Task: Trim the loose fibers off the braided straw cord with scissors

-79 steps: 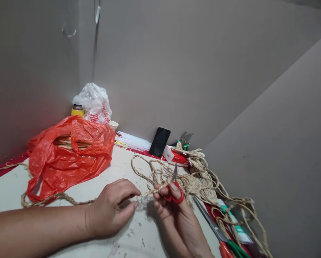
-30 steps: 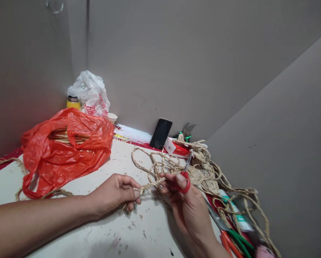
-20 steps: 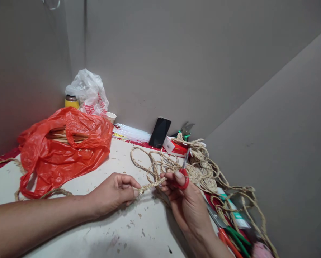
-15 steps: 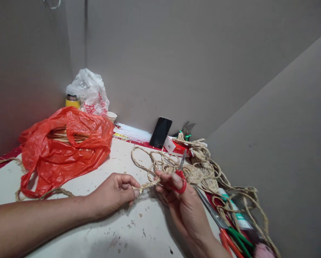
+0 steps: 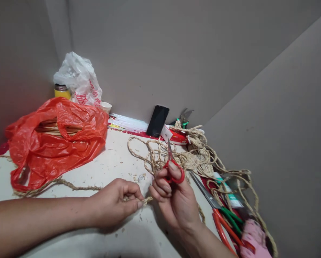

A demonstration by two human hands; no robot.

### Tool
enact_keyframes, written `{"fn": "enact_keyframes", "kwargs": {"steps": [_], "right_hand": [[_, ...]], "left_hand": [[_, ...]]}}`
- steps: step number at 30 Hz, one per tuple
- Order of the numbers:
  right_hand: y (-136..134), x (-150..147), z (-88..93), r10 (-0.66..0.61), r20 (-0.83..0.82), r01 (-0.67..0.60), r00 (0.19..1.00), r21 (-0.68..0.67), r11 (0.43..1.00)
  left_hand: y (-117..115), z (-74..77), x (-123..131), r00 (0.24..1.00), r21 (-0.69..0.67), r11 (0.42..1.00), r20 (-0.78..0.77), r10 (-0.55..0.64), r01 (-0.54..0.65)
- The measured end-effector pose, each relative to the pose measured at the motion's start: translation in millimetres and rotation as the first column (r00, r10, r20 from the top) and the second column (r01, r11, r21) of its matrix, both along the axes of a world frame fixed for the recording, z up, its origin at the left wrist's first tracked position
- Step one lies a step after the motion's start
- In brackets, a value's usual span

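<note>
My left hand [image 5: 114, 202] pinches the end of a braided straw rope [image 5: 76, 186] between thumb and fingers, just above the white table [image 5: 117, 161]. The rope trails left under my forearm toward the red bag. My right hand [image 5: 171, 197] is closed around small red-handled scissors [image 5: 171, 168], blades pointing up and away. Its fingertips sit right beside the rope end at my left fingers. Behind the scissors lies a loose tangle of the same braided rope [image 5: 192, 157].
A red plastic bag [image 5: 52, 139] with straw inside lies at left. Behind it are a white bag [image 5: 78, 80], a yellow jar [image 5: 62, 91] and a small cup [image 5: 105, 106]. A black phone [image 5: 157, 120] leans on the wall. Larger scissors [image 5: 216, 211] lie at right.
Both hands have come nearer and lower on the table. The short stretch of rope held between them is gone from view; only a short end shows at my left fingertips. The view shifted right.
</note>
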State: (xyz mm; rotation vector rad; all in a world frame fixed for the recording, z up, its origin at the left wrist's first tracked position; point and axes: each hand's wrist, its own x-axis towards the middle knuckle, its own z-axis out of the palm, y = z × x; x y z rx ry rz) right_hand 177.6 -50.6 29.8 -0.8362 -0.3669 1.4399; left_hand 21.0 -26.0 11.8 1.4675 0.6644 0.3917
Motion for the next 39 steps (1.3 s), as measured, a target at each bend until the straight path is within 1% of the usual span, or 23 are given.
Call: {"fn": "enact_keyframes", "kwargs": {"steps": [5, 8, 11, 13, 15, 16, 18, 20, 21, 23, 25, 26, 28, 30, 31, 32, 33, 34, 35, 36, 37, 38, 39], "right_hand": [[-1.1, 3.1, 3.4, 0.007, 0.006, -0.006, 1.000, -0.034, 0.999], [-1.1, 3.9, 3.9, 0.008, -0.002, -0.008, 1.000, -0.032, 0.999], [0.5, 4.9, 5.1, 0.021, 0.016, -0.021, 1.000, 0.003, 1.000], [2.6, 7.3, 6.0, 0.041, 0.065, -0.044, 0.997, 0.041, 0.998], [5.6, 12.9, 6.6, 0.082, 0.183, -0.094, 0.980, 0.054, 0.994], [7.3, 17.2, 6.8, 0.108, 0.265, -0.123, 0.958, 0.038, 0.992], [10.7, 28.4, 7.6, 0.157, 0.449, -0.159, 0.880, -0.033, 0.987], [12.9, 41.1, 10.0, 0.163, 0.606, -0.131, 0.779, -0.097, 0.987], [13.4, 47.0, 11.9, 0.151, 0.672, -0.109, 0.725, -0.105, 0.988], [13.2, 56.6, 16.5, 0.234, 0.739, -0.173, 0.631, -0.160, 0.972], [12.8, 63.1, 20.6, 0.298, 0.758, -0.225, 0.581, -0.202, 0.953], [13.2, 65.8, 21.9, 0.315, 0.740, -0.244, 0.594, -0.208, 0.947], [15.9, 71.9, 23.1, 0.283, 0.659, -0.231, 0.697, -0.167, 0.959], [20.4, 79.0, 22.5, 0.157, 0.561, -0.136, 0.813, -0.079, 0.988], [22.5, 82.3, 21.5, 0.083, 0.542, -0.075, 0.836, -0.036, 0.997], [24.0, 84.6, 20.1, 0.015, 0.564, -0.023, 0.825, 0.007, 1.000], [24.6, 85.6, 18.1, -0.025, 0.632, -0.001, 0.775, 0.040, 0.999], [24.1, 84.8, 15.5, -0.025, 0.742, -0.022, 0.670, 0.054, 0.998], [22.6, 82.3, 12.2, -0.023, 0.856, -0.071, 0.517, 0.069, 0.995], [20.2, 78.1, 8.2, -0.011, 0.946, -0.166, 0.324, 0.069, 0.984], [17.2, 72.7, 3.6, -0.052, 0.991, -0.260, 0.124, 0.083, 0.962], [14.0, 66.7, -1.4, -0.101, 0.993, -0.339, -0.064, 0.073, 0.938], [10.9, 60.6, -6.5, -0.161, 0.959, -0.378, -0.234, 0.063, 0.923]], "left_hand": [[-4.7, 1.3, -0.1, 0.999, -0.128, 0.992, -0.045, -0.003, -0.003], [-5.9, 2.0, -1.1, 1.000, -0.125, 0.992, -0.030, 0.002, -0.006], [-3.9, 3.2, -1.7, 1.000, -0.120, 0.993, 0.003, 0.002, -0.001], [-1.1, 3.8, -1.5, 1.000, -0.159, 0.987, 0.029, 0.009, -0.004], [2.5, 4.0, -1.2, 0.999, -0.203, 0.979, 0.042, 0.034, -0.025], [4.5, 3.8, -1.1, 0.997, -0.225, 0.974, 0.047, 0.054, -0.042], [9.2, 2.8, -1.6, 0.993, -0.286, 0.956, 0.070, 0.096, -0.072], [14.5, 1.8, -3.3, 0.982, -0.383, 0.919, 0.118, 0.149, -0.093], [17.2, 1.6, -4.4, 0.974, -0.430, 0.898, 0.142, 0.177, -0.100], [22.2, 1.9, -6.8, 0.956, -0.489, 0.864, 0.181, 0.230, -0.116], [26.4, 2.9, -8.7, 0.941, -0.513, 0.848, 0.203, 0.270, -0.132], [28.2, 3.3, -9.4, 0.935, -0.524, 0.840, 0.210, 0.285, -0.138], [31.7, 3.3, -10.3, 0.923, -0.554, 0.818, 0.215, 0.319, -0.154], [35.9, 1.9, -10.8, 0.903, -0.589, 0.788, 0.218, 0.371, -0.181], [38.3, 0.7, -10.9, 0.887, -0.602, 0.772, 0.219, 0.406, -0.205], [40.9, -0.7, -10.8, 0.867, -0.610, 0.756, 0.218, 0.448, -0.237], [43.4, -2.2, -10.5, 0.844, -0.613, 0.741, 0.217, 0.491, -0.274], [45.8, -3.7, -10.2, 0.817, -0.613, 0.725, 0.214, 0.536, -0.315], [47.9, -5.2, -9.7, 0.790, -0.611, 0.709, 0.211, 0.575, -0.353], [49.5, -6.7, -9.3, 0.766, -0.608, 0.695, 0.211, 0.607, -0.383], [50.5, -8.3, -8.8, 0.747, -0.606, 0.686, 0.215, 0.629, -0.403], [51.0, -9.8, -8.3, 0.733, -0.604, 0.682, 0.224, 0.642, -0.412], [51.1, -11.2, -7.9, 0.724, -0.600, 0.684, 0.237, 0.648, -0.416]]}}
